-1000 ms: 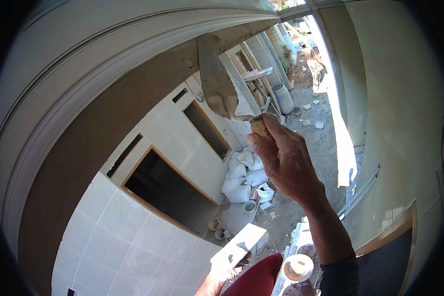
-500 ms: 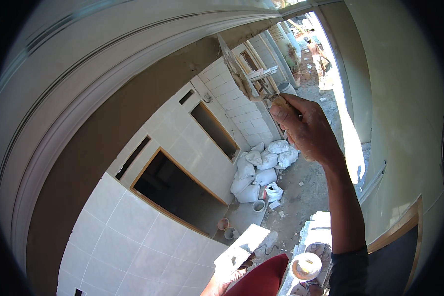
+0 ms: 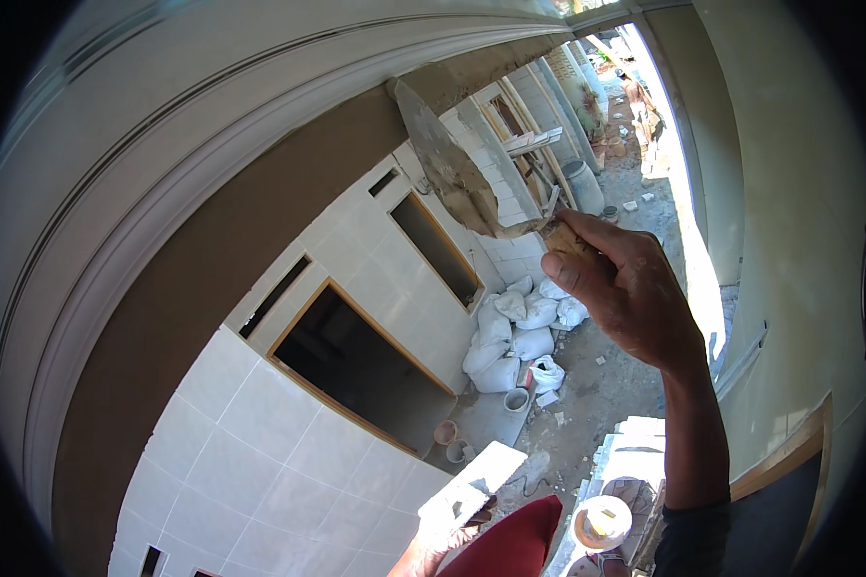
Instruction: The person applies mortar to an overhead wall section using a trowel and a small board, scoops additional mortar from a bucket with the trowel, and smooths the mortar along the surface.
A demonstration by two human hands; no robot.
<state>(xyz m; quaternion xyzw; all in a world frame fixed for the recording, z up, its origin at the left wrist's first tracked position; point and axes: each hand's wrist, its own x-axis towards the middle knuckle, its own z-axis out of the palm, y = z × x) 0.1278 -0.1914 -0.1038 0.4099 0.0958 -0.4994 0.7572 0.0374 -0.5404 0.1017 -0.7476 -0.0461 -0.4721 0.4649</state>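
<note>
- Plastering looks to be the step in hand: the right hand, upper right of centre in the frame, is clenched round the handle of a trowel whose mortar-smeared blade points up and left.
- Its tip meets, or all but meets, the brown mortar band that runs under the white moulded cornice across the upper left; I cannot tell whether it truly touches.
- Judging by this, the next move calls for a firm wrist and steady pressure, so the blade stays flat along the band's edge and spares the cornice.
- The right arm rises from the lower right edge, forearm near upright, wrist bent back, knuckles toward the camera.
- The left hand, at the bottom edge, grasps a pale flat board from beneath; its fingers are mostly hidden.
- Far below lie white sacks beside a tiled wall.
</note>
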